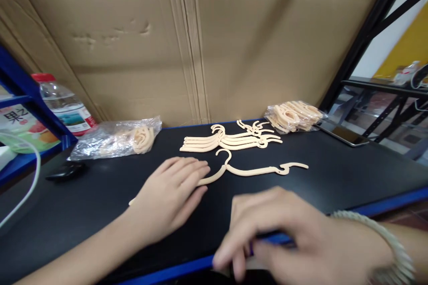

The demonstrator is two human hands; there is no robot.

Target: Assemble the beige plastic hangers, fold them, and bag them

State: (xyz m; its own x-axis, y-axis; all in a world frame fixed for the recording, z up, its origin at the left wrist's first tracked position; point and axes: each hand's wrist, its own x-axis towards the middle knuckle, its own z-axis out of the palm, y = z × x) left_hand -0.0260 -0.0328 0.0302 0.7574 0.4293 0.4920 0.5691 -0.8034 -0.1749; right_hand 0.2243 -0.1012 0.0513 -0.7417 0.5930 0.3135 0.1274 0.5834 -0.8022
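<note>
A cream plastic hanger (250, 172) with a hook lies at the middle of the black table. My left hand (177, 189) covers its left part, fingers close together over it and thumb on the near side; a small cream tip shows beyond the wrist. Near the front edge, my right hand (274, 227) is blurred, its fingers bent and apart from the thumb, with nothing visible between them. Behind the single hanger lies a row of overlapping cream hangers (200, 142), their hooks pointing to the back.
Clear bags of cream pieces lie at the back left (143, 138) and back right (294, 116). A phone-like device (343, 133) is at the right. A black mouse (67, 171), a red-capped bottle (63, 102) and a white cable (35, 178) are at the left. Cardboard (133, 53) stands behind.
</note>
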